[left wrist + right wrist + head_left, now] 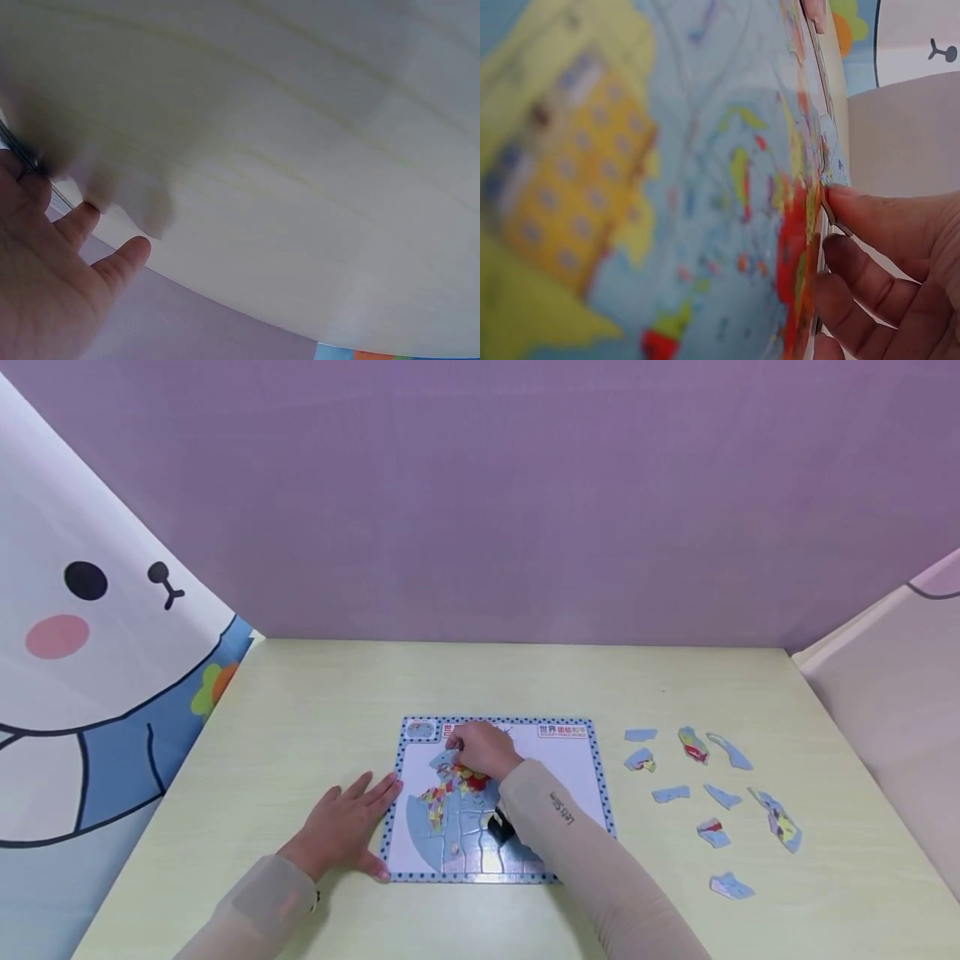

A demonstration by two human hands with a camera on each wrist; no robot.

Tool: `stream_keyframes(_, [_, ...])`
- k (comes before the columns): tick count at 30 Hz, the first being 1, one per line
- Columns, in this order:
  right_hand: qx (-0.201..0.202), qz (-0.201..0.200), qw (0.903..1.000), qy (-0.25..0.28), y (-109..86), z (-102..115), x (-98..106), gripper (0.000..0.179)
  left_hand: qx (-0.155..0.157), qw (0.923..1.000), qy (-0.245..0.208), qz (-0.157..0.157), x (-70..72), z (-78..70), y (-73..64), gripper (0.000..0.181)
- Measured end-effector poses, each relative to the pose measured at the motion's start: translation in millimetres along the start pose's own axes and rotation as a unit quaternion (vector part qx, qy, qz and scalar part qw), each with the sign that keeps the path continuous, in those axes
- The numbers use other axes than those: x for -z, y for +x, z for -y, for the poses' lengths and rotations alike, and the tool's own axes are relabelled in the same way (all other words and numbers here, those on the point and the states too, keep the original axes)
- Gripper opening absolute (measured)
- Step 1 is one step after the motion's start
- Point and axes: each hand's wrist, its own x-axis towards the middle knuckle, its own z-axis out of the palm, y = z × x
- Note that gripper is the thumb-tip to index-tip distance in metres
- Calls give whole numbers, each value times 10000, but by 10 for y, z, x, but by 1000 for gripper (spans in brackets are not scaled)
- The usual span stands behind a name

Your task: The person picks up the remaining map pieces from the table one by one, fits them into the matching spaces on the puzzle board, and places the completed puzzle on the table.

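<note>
A world-map jigsaw puzzle board (555, 768) with a blue dotted border lies on the table, its map partly filled in at the left and bottom. My left hand (348, 822) rests at the board's left edge, fingers spread; the left wrist view shows those fingers (120, 262) by the edge. Over the upper part of the map is my right hand (487, 750). Between its thumb and forefinger it pinches a puzzle piece (838, 222), seen edge-on in the right wrist view and mostly hidden by the hand in the head view. The right forearm covers the board's lower right part.
Several loose puzzle pieces lie on the table to the right of the board, among them a long one (780, 820), a curved blue one (731, 752) and a red-and-yellow one (693, 745). A purple backdrop (525, 527) stands behind the pale wooden table (330, 685).
</note>
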Motion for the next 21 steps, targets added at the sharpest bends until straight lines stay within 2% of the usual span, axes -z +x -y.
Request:
stream_keyframes(8, [-124, -27, 9997, 186, 12, -16, -22, 14, -111, 9997, 97, -219, -11, 9, 1, 115])
stream_keyframes(13, [-164, 13, 9998, 141, -9, -11, -5, 16, -138, 9998, 66, -161, -8, 3, 8, 115])
stream_keyframes(21, [-99, 10, 9998, 155, -4, -12, -15, 17, -14, 10000, 73, -63, 1, -5, 11, 115])
